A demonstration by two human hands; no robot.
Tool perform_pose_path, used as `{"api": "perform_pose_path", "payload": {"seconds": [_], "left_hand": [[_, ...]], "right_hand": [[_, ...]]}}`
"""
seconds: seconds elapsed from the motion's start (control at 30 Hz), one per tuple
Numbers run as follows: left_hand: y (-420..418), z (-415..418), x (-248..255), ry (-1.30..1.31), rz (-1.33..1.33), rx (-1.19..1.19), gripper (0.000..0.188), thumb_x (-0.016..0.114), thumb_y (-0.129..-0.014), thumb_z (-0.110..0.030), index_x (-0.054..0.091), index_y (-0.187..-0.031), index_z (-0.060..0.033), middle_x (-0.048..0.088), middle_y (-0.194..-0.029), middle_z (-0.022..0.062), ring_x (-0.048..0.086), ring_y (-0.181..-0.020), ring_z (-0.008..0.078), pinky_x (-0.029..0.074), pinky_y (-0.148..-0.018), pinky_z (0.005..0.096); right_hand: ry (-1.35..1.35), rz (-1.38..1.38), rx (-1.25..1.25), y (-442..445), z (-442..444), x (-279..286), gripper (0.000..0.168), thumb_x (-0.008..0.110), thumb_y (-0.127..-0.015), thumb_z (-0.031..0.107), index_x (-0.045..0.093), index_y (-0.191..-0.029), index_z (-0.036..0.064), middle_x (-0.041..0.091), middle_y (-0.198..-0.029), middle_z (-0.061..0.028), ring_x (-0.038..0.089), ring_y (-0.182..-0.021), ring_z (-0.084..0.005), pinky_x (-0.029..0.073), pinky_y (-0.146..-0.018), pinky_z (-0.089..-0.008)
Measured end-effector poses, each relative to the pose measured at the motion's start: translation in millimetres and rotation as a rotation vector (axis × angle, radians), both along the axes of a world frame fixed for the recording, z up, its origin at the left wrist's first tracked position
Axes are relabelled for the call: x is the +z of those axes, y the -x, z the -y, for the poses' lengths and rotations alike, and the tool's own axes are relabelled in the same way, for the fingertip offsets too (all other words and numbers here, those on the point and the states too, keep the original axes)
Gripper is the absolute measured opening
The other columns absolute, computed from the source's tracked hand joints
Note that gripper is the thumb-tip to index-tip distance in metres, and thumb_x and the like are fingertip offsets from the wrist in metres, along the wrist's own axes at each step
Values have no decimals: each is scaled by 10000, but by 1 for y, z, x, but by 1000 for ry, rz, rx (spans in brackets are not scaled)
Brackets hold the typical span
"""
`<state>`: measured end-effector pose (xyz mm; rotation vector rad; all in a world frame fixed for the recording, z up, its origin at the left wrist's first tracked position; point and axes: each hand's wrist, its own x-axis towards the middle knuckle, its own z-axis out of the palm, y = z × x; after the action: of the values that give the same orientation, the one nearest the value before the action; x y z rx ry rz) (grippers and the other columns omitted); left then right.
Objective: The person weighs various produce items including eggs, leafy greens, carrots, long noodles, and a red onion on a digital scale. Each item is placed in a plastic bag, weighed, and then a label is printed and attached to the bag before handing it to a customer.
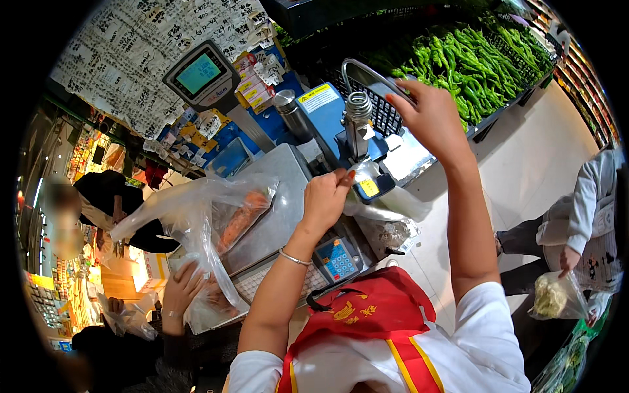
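My right hand (432, 120) grips the bent metal lever (363, 64) of a blue bench-top bag sealer (319, 115) with a coiled spring (358, 105). Beside the sealer's lower jaw, my left hand (322, 196) pinches the gathered plastic of a clear bag (388, 204), partly hidden by the jaw. A steel scale platform (280, 169) lies left of the sealer. On it rests a clear plastic bag with a carrot (243, 218) inside. The scale's display (199, 73) is lit, and its keypad (336, 259) faces me.
Another person's hand (184, 287) is at the scale's left edge by a plastic bag. Green peppers (471, 73) fill black crates beyond the sealer. A steel cylinder (292, 115) stands beside it. At right, a person holds bagged cauliflower (550, 297).
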<state>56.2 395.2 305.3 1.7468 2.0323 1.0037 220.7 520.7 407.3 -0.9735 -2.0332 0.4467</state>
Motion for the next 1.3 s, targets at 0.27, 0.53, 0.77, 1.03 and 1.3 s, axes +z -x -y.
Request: {"api": "perform_pose_path", "payload": {"seconds": [0.27, 0.53, 0.77, 1.03, 1.3], "left_hand": [[2, -1, -1, -51, -4, -8, 256, 514, -848, -236, 569, -746, -8, 564, -610, 154, 550, -586, 328, 400, -529, 366], [-8, 2, 24, -27, -350, 15, 238, 528, -840, -258, 552, -760, -35, 573, -642, 168, 570, -634, 353, 425, -546, 436], [-31, -28, 33, -317, -433, -184, 199, 545, -831, -216, 513, -716, -57, 560, -620, 131, 579, -600, 310, 443, -501, 374], [-63, -8, 18, -270, 29, -329, 110, 569, -809, -150, 629, -850, -69, 608, -751, 123, 590, -674, 305, 469, -572, 344], [-72, 78, 3, -203, 323, -466, 141, 541, -830, -152, 616, -854, -35, 592, -713, 127, 588, -652, 281, 462, -599, 358]], "right_hand": [[123, -337, -126, -101, 100, -220, 238, 523, -818, 10, 593, -1045, 13, 532, -616, -62, 496, -497, -108, 392, -476, -241], [39, -272, -106, -98, 96, -201, 299, 541, -789, -10, 564, -1087, -17, 579, -721, -110, 524, -543, -167, 421, -526, -250], [65, -203, 94, -23, 29, -17, 330, 611, -808, 200, 577, -1067, -2, 515, -551, -100, 453, -461, -142, 353, -462, -271], [673, -434, 224, -93, -35, -127, 545, 402, -904, 451, 433, -1277, 55, 546, -1152, -100, 517, -1043, -172, 377, -911, -307], [1426, -27, 404, -116, 113, -252, 474, 610, -788, 244, 504, -1190, 16, 530, -1151, -68, 487, -1038, -152, 410, -876, -291]]}}
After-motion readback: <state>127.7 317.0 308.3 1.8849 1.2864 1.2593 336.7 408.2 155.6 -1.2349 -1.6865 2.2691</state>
